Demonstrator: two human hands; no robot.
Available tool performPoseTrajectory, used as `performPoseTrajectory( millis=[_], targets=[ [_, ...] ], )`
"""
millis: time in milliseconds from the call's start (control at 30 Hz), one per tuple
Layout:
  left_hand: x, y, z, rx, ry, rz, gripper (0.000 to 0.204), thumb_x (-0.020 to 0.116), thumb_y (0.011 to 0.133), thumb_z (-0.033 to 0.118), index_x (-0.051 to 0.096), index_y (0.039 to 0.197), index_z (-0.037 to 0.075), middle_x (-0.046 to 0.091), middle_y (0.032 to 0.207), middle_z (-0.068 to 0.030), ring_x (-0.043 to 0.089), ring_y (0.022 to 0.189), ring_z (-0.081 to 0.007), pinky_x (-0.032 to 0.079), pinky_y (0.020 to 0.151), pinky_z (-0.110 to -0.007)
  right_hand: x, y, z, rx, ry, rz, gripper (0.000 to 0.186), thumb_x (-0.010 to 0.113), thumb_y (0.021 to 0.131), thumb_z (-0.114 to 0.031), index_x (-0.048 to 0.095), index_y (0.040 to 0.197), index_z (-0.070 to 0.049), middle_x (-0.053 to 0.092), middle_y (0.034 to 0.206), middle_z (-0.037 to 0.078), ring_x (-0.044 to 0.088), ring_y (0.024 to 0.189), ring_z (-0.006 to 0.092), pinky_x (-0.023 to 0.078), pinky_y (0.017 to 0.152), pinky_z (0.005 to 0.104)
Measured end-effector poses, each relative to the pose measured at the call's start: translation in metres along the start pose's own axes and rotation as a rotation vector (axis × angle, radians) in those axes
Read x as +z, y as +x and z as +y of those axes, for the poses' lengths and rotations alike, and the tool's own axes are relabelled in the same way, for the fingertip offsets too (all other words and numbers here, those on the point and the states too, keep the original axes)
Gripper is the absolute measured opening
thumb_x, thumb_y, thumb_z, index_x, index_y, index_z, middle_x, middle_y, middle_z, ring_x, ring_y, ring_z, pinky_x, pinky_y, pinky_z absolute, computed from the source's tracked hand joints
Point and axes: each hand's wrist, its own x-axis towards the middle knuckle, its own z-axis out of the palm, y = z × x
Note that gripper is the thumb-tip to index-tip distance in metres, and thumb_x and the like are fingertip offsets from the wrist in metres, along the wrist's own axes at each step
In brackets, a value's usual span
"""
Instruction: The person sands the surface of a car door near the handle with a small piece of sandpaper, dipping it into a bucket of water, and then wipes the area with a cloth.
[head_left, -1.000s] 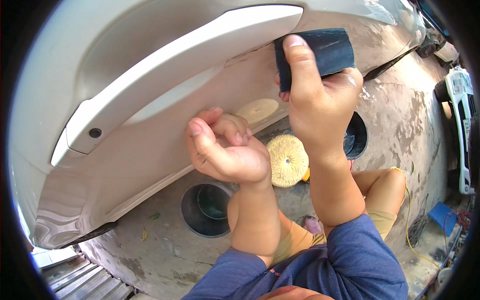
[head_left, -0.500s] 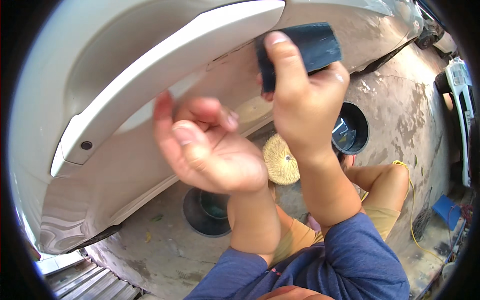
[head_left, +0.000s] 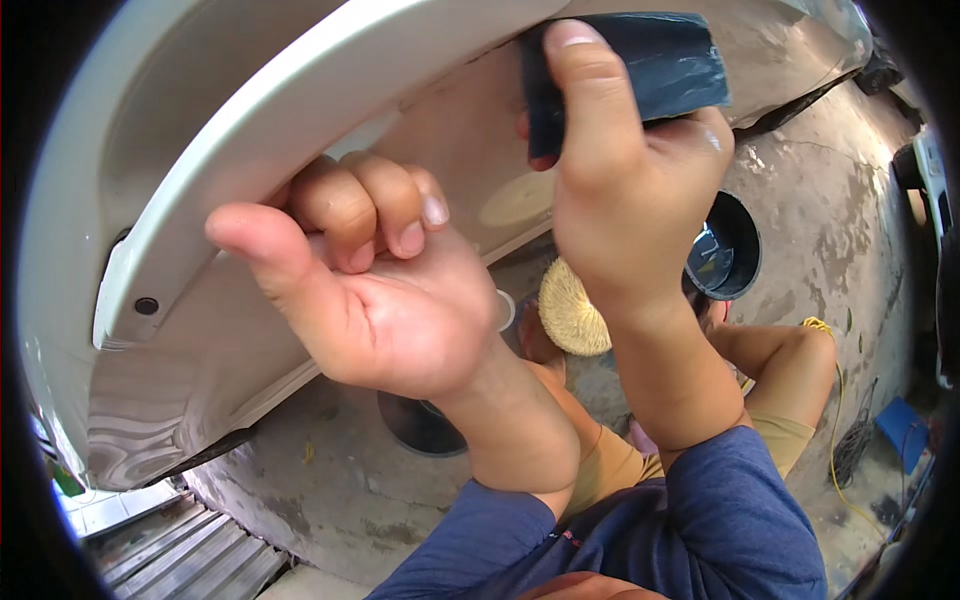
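A white car body panel [head_left: 450,140] with a raised, curved white strip [head_left: 330,75] fills the upper left. My right hand [head_left: 635,190] is closed around a folded dark sheet that looks like wet sandpaper [head_left: 670,65], the thumb pressed on its near face. It is held up close to the panel, just right of the strip; whether it touches cannot be seen. Below the strip, my left hand [head_left: 400,300] is turned palm up, thumb stretched out and fingers loosely bent. Nothing shows in it. Its index finger is partly hidden beside the strip's lower edge.
A black bucket [head_left: 752,245] with water stands right of my right forearm. Another dark tub [head_left: 415,430] sits under my left arm. A round, yellow, bristly thing [head_left: 570,310] lies between my arms. Yellow cord [head_left: 837,460] and a blue flat piece [head_left: 902,432] are on the right.
My left hand has shifted left and turned, its thumb now pointing outward and its fingers bent. My right hand has moved slightly up and right with the sandpaper. The view has shifted a little.
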Motion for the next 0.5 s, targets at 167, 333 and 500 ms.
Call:
performPoseTrajectory(
  millis=[167,333,500],
  targets=[
    [-0.003,0.002,0.003,-0.051,0.020,-0.059,0.037,0.047,0.110,0.043,0.062,0.113,0.009,0.031,0.070,0.0050,0.032,0.063,-0.0105,0.037,0.062,-0.028,-0.005,-0.003,0.012,-0.017,-0.016,-0.008,0.022,0.071,0.094,-0.014,0.069,0.078,0.001,0.065,0.063,0.003,0.061,0.053,0.0106,0.045,0.047,0.0256],
    [-0.004,0.002,0.005,-0.057,0.008,-0.059,0.033,0.048,0.110,0.042,0.059,0.103,0.011,0.032,0.071,0.0048,0.035,0.065,-0.0112,0.039,0.064,-0.029,-0.002,-0.010,0.019,-0.010,-0.014,-0.004,0.022,0.070,0.094,-0.014,0.069,0.078,0.001,0.065,0.064,0.003,0.061,0.054,0.0104,0.045,0.048,0.0256],
    [-0.007,0.003,0.005,-0.070,-0.019,-0.072,0.034,0.048,0.110,0.041,0.056,0.096,0.012,0.033,0.071,0.0043,0.037,0.066,-0.0118,0.042,0.065,-0.029,0.003,-0.012,0.024,-0.011,-0.008,0.000,0.021,0.070,0.094,-0.013,0.069,0.079,0.001,0.065,0.064,0.003,0.061,0.054,0.0102,0.045,0.048,0.0255]
  ],
)
